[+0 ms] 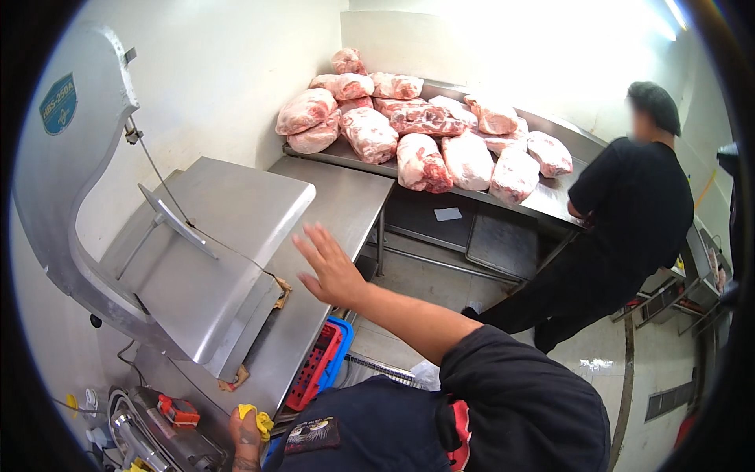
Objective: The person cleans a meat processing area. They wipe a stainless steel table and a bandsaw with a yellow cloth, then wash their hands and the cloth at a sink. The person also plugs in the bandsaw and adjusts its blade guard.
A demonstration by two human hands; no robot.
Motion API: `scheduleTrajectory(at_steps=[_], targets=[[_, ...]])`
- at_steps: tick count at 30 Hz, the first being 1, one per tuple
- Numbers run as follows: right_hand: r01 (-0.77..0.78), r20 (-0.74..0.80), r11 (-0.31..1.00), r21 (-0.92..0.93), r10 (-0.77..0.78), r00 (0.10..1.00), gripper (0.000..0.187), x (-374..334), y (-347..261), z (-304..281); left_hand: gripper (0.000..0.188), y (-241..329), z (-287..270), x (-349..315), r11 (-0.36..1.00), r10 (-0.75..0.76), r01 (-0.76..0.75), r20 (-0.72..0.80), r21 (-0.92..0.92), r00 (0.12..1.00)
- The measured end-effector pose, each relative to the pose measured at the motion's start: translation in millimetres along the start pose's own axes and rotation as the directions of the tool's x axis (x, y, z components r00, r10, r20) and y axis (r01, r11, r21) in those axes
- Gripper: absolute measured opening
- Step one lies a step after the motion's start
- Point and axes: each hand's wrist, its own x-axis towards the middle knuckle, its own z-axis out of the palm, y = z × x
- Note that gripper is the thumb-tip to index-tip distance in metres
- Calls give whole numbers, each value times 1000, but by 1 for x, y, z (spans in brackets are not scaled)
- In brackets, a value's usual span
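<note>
My left hand [245, 436], low at the left, is closed around a crumpled yellow cloth [261, 419]. Reaching forward from my right side, my right hand [329, 267] holds nothing, its fingers spread in the air beside the grey metal table [228, 228] of a meat band saw [59, 189]. The saw's thin blade [161, 177] runs down to that table, with a metal plate [177, 224] next to it. Under the saw's base shows a steel counter [346, 189]. Near my left hand lies an orange-red object [179, 411] on a dark machine.
Several large cuts of raw meat [423, 161] are piled on a steel table [560, 200] at the back. A person in black [637, 204] stands at its right end. Blue [346, 338] and red crates [314, 370] sit below the counter. A cord [130, 358] hangs at left.
</note>
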Motion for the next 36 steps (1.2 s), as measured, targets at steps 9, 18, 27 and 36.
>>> scheduleTrajectory(at_steps=[9, 18, 27, 36], targets=[[-113, 839, 872, -476, 413, -354, 54, -426, 136, -140, 35, 45, -17, 10, 870, 331, -146, -337, 472, 881], [-315, 497, 415, -853, 832, -247, 42, -567, 239, -346, 80, 43, 62, -17, 346, 69, 15, -41, 938, 997], [-430, 601, 508, -746, 792, -107, 37, -499, 225, -277, 40, 48, 115, -62, 582, 298, -313, 162, 751, 941], [-372, 792, 745, -554, 609, 39, 34, -404, 231, -136, 43, 118, 46, -42, 942, 119, -187, -242, -280, 963]])
